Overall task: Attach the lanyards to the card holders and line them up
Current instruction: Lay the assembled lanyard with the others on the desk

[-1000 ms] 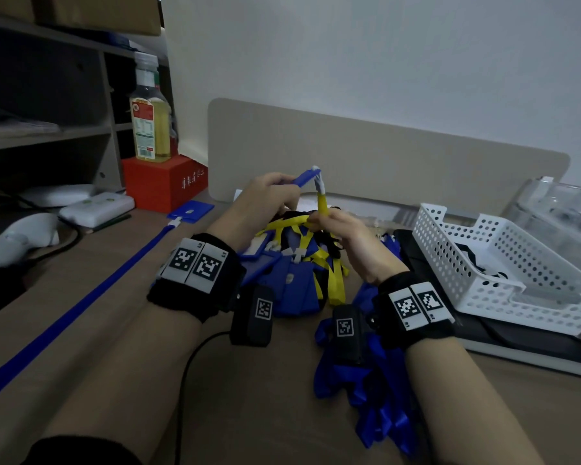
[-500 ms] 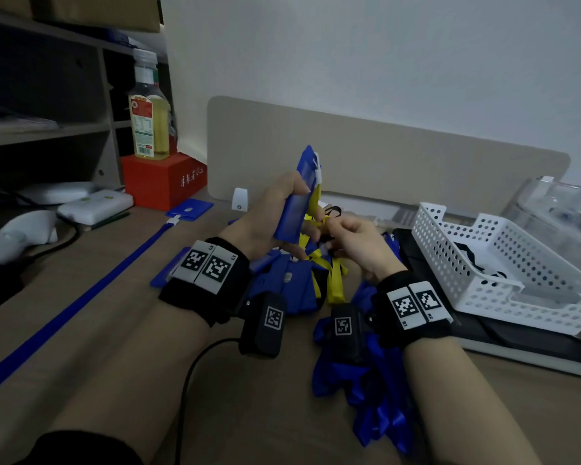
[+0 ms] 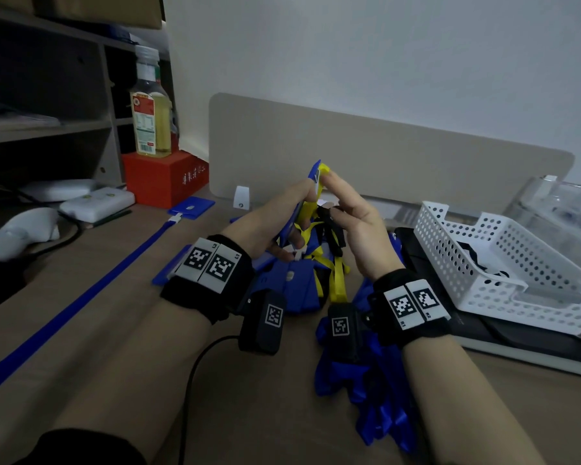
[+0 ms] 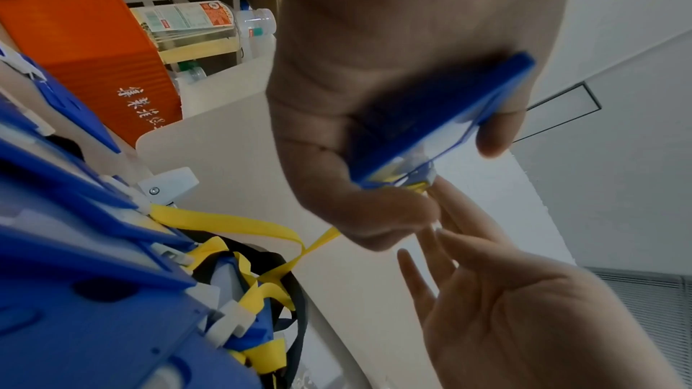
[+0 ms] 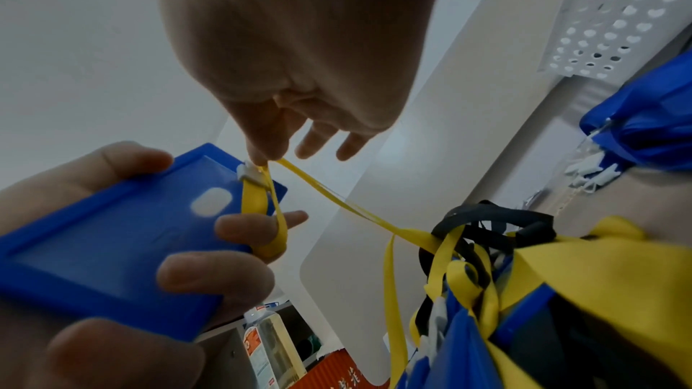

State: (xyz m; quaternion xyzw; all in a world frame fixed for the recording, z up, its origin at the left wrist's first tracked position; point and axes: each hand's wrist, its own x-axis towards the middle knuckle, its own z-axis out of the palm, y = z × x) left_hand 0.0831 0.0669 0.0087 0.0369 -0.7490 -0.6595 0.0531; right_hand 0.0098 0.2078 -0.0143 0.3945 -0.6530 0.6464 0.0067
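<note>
My left hand point(image 3: 299, 223) grips a blue card holder point(image 3: 291, 226) upright above the desk, fingers curled round its edges point(image 5: 213, 274). My right hand point(image 3: 326, 177) pinches the end of a yellow lanyard point(image 5: 337, 197) at the white clip point(image 5: 250, 174) on the holder's top edge, its other fingers spread. The yellow strap trails down to a heap of blue holders with yellow and black lanyards point(image 3: 299, 286). A bundle of blue lanyards point(image 3: 366, 380) lies under my right wrist. One blue lanyard point(image 3: 81, 297) with its holder point(image 3: 191, 207) lies stretched out on the left.
A white perforated basket point(image 3: 483, 263) sits on a dark tray at the right, beside a clear plastic box point(image 3: 564, 209). A beige divider panel point(image 3: 383, 156) stands behind the hands. An oil bottle point(image 3: 150, 112) stands on a red box point(image 3: 165, 179) by shelves at the left.
My left hand has tipped the blue card holder up on end and raised it. My right hand has moved up from below the holder to its top edge with the yellow lanyard.
</note>
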